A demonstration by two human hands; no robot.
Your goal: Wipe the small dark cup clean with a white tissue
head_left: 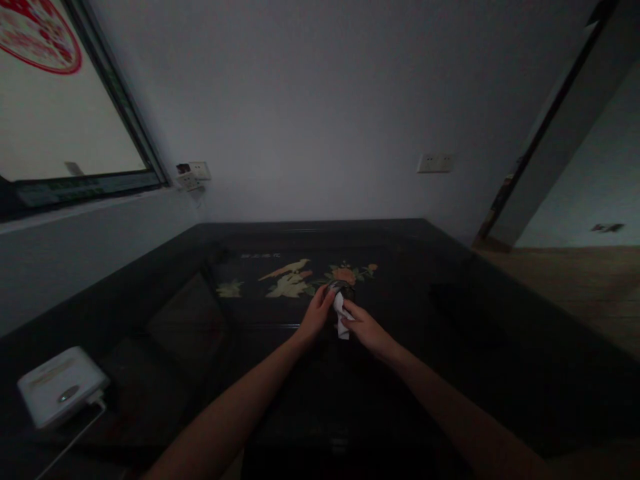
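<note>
Small dark object [345, 288], details too dim to tell: held above the dark tabletop [300, 393], gripped by the half-curled left hand [319, 312]. White tissue [342, 319] pressed against it, pinched in the closed fingers of the right hand [361, 324]. White box [63, 387] with cable seen at far left.

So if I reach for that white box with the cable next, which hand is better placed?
Probably left. The white box sits at the left of the dark tabletop, and your left hand is nearer, though it's holding a dark object. Your right hand grips white tissue or cloth.
</note>
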